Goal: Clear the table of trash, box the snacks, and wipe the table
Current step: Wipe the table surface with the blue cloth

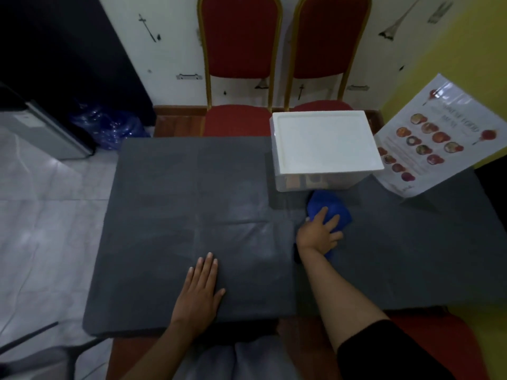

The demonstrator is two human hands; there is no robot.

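A dark grey table (192,193) fills the middle of the view. My right hand (318,233) presses flat on a blue cloth (333,205) on the table, just in front of a clear plastic box (315,183). The box has a white lid (326,141) shut on it, and snack packs show dimly through its front wall. My left hand (201,290) lies flat on the table near the front edge, fingers together, holding nothing.
A laminated food menu (428,138) stands tilted at the table's right rear. Two red chairs (238,50) with gold frames stand behind the table against the wall. Blue water bottles (109,124) and a grey appliance (46,130) sit on the floor at left.
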